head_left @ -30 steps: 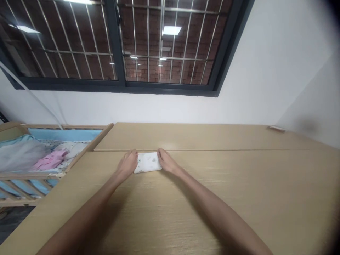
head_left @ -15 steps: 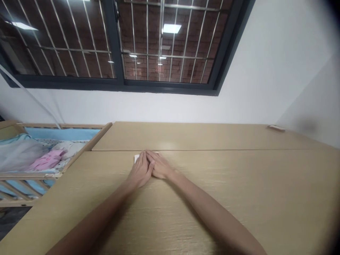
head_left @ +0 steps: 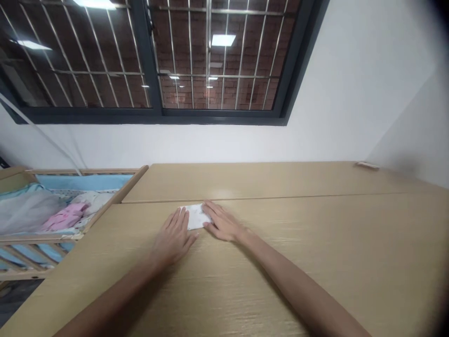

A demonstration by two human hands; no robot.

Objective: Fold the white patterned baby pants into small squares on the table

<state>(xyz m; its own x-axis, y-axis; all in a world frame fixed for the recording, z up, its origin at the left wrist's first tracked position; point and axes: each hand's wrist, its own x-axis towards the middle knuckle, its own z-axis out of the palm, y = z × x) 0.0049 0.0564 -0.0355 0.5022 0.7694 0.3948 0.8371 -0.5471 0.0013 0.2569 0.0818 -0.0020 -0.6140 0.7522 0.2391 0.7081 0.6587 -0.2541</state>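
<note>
A small white folded cloth or tissue (head_left: 195,216), with faint grey marks, lies flat on the pale wooden board (head_left: 224,276). At its left edge rests my left hand (head_left: 174,236), fingers stretched out and thumb apart, fingertips touching the cloth. My right hand (head_left: 221,222) lies over the right edge, fingers extended and flat, covering part of it. Neither hand grips the cloth. What lies under the fingers is hidden.
A wooden crib (head_left: 115,200) with blue lining, a pink cloth (head_left: 66,216) and bedding adjoins the left side. A seam crosses the board beyond my hands. A small flat piece (head_left: 366,165) lies far right. Behind are the wall and a barred window (head_left: 224,116).
My hands were together over the white cloth, hiding most of it. They have moved apart, left hand to the left and right hand to the right, and the cloth's middle now shows.
</note>
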